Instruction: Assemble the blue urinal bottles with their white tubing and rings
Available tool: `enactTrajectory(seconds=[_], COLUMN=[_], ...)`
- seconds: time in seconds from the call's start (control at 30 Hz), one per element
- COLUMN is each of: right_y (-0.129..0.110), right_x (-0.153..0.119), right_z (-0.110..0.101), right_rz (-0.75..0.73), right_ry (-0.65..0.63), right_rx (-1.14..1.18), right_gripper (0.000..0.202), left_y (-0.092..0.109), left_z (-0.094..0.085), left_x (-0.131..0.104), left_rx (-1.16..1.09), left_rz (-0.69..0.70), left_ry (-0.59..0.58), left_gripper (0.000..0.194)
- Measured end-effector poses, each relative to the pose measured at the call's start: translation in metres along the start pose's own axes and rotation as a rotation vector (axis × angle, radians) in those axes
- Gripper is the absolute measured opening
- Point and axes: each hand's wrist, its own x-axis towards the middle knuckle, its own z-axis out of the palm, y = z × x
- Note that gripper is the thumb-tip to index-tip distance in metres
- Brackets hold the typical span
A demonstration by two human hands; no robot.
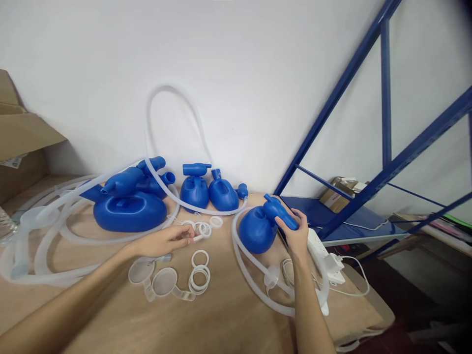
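My right hand (pixel 295 228) is wrapped round a blue bulbous connector (pixel 280 211) beside a round blue bottle (pixel 257 230). My left hand (pixel 169 240) reaches over the table, its fingertips at a small white piece (pixel 198 238) near a cluster of white rings (pixel 204 229); the thumb and fingers are close together round it. Nearer the front edge lie more white rings (pixel 199 279) and two clear round caps (pixel 164 281) with straps. A translucent hose (pixel 254 292) curls round the bottle at the right.
Blue bottles (pixel 130 211) with connectors stand along the wall, with coiled hoses (pixel 44 250) at the left. An open cardboard box (pixel 29 132) is at the far left. A power strip (pixel 320 250) and a blue metal rack (pixel 342 204) are at the right.
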Motion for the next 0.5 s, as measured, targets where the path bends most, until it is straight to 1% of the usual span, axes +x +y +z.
enactTrajectory(seconds=[0.07, 0.1, 0.13, 0.17, 0.23, 0.3, 0.4, 0.5], right_y=[0.002, 0.003, 0.005, 0.006, 0.010, 0.011, 0.010, 0.006], right_x=[-0.005, -0.007, -0.010, -0.012, -0.012, -0.007, 0.005, 0.008], right_z=[-0.006, -0.008, -0.010, -0.011, -0.013, -0.014, -0.014, -0.011], right_rz=[0.107, 0.156, 0.194, 0.218, 0.249, 0.271, 0.297, 0.300], right_ry=[-0.030, -0.024, -0.004, 0.026, 0.096, 0.137, 0.140, 0.096], right_rx=[0.148, 0.225, 0.295, 0.354, 0.436, 0.479, 0.504, 0.508], right_gripper=[0.095, 0.100, 0.105, 0.106, 0.096, 0.078, 0.056, 0.046], left_y=[0.009, 0.012, 0.015, 0.017, 0.020, 0.022, 0.025, 0.026], left_z=[0.001, 0.002, 0.004, 0.005, 0.006, 0.005, 0.003, 0.001], left_x=[0.002, 0.003, 0.004, 0.004, 0.005, 0.006, 0.005, 0.005], left_rx=[-0.066, -0.081, -0.095, -0.105, -0.128, -0.168, -0.213, -0.238], left_rz=[-0.042, -0.053, -0.054, -0.053, -0.053, -0.071, -0.116, -0.115], left_ry=[-0.041, -0.051, -0.028, -0.005, 0.020, 0.027, 0.062, 0.121], left_gripper=[0.026, 0.025, 0.027, 0.034, 0.048, 0.050, 0.050, 0.051])
